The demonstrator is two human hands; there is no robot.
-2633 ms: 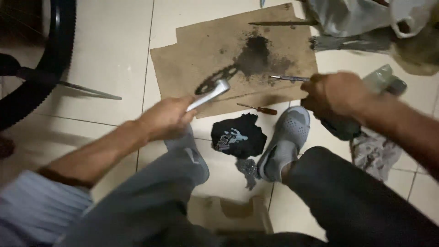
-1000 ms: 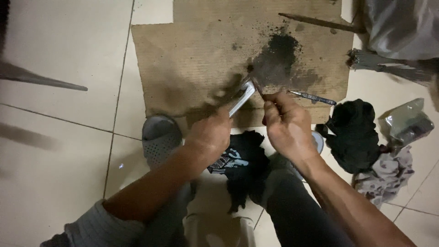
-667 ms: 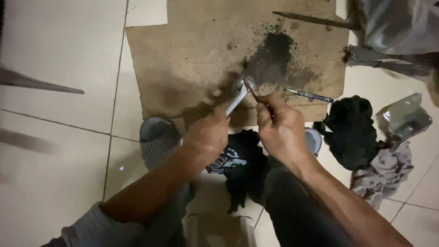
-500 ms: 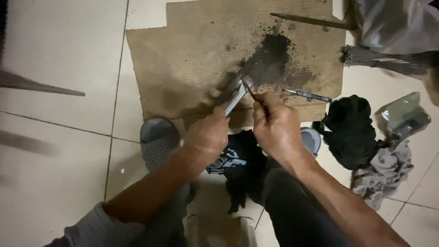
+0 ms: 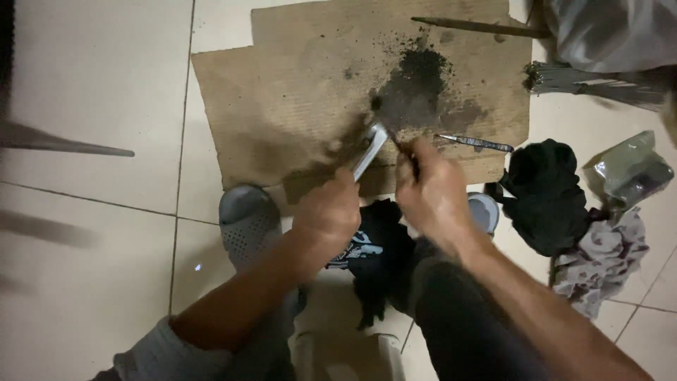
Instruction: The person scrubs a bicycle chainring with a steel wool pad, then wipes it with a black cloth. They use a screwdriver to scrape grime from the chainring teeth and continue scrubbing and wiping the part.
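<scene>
My left hand [image 5: 328, 212] grips a short silver metal tool [image 5: 369, 149] that angles up over a sheet of brown cardboard [image 5: 296, 92]. Close beside it, my right hand [image 5: 431, 192] pinches a thin dark tool [image 5: 407, 154] whose tip points at the silver tool's upper end. A patch of black grime [image 5: 416, 85] stains the cardboard just beyond both tools. Below my hands a black printed cloth [image 5: 374, 247] lies between my knees.
A slim metal tool [image 5: 476, 143] lies on the cardboard's right edge. A black rag [image 5: 546, 194], a patterned rag [image 5: 599, 257] and a clear bag [image 5: 627, 173] lie on the tiles at right. A grey slipper [image 5: 243, 222] sits at left, and a metal rod [image 5: 67, 141] beyond it.
My right hand came in from the right and joined the left at the silver tool. Over the last second both hands stay together with only small shifts.
</scene>
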